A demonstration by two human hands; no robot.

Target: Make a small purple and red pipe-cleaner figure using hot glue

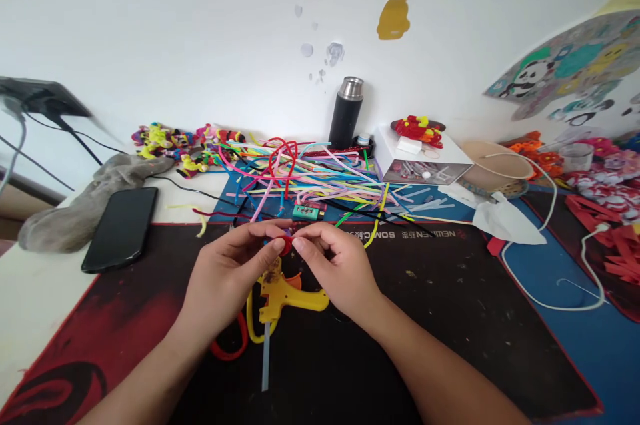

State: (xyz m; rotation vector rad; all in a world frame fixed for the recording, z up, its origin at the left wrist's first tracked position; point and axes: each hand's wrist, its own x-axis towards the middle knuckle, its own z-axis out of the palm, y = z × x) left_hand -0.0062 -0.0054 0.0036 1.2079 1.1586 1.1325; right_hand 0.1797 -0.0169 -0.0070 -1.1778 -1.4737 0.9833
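Near the middle of the dark mat, my left hand (227, 272) pinches a small red fuzzy piece (286, 246) between thumb and fingers. My right hand (340, 265) grips the right side of the same piece, its fingertips almost meeting the left ones. Below the hands lies a yellow glue gun (290, 298) with a translucent glue stick (266, 358) out of its back end. A red pipe cleaner loop (233, 353) rests by my left wrist, and a yellow pipe cleaner (250, 318) curves beside the gun.
Many coloured pipe cleaners (320, 175) are piled behind the hands. A black phone (121, 228) lies at left. Toward the back stand a black bottle (345, 115) and a white drawer box (425, 162). A white cable (575, 308) loops at right.
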